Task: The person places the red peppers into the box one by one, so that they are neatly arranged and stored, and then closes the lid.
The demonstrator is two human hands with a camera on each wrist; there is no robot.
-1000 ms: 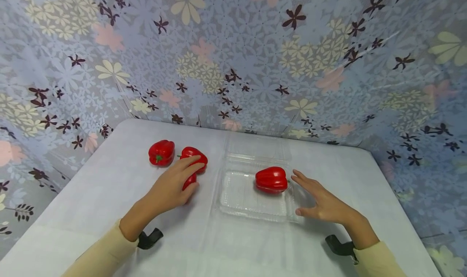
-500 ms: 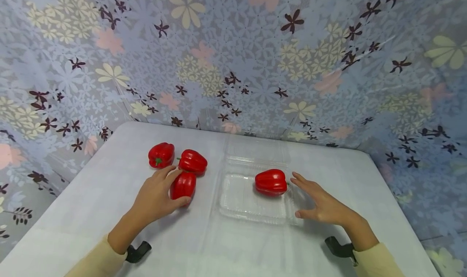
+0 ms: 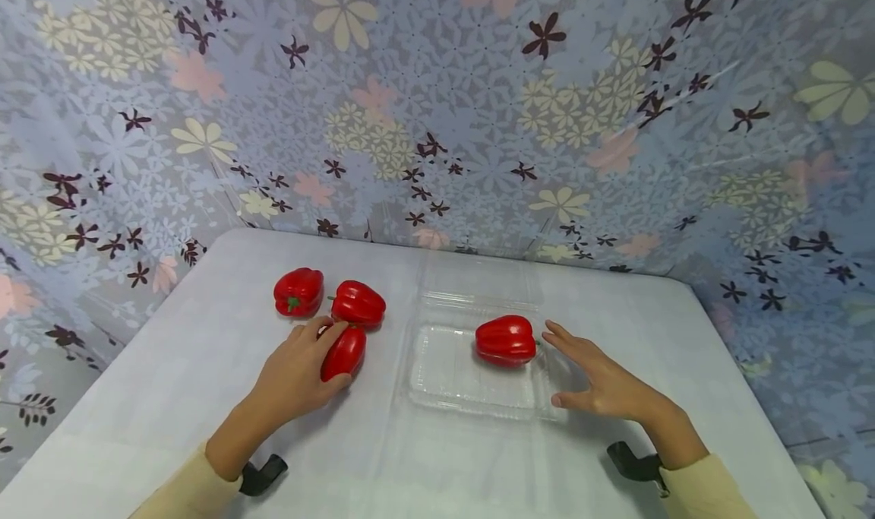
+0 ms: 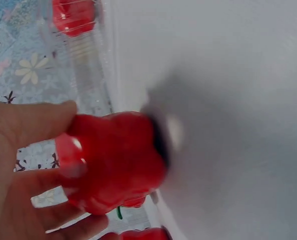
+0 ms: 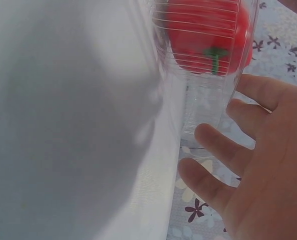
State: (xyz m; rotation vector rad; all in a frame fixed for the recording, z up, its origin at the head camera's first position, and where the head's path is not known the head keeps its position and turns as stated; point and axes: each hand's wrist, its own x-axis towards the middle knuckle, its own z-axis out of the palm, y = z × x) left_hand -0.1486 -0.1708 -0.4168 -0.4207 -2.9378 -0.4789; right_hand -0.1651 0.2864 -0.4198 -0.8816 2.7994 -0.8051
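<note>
The left hand (image 3: 290, 371) clamps a glossy pepper (image 3: 347, 353) left of the ribbed plastic container (image 3: 440, 363) — right hand (image 3: 608, 380), fingers apart, beside it.

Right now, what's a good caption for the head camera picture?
Left hand grips a red pepper; another pepper sits in the clear tray.

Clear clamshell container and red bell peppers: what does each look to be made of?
Clamshell container: probably thin, glossy plastic, by its see-through, ribbed walls and glints. Red bell peppers: smooth and shiny, with bright highlights and even colour; possibly plastic imitations, but real peppers can't be ruled out.
</note>
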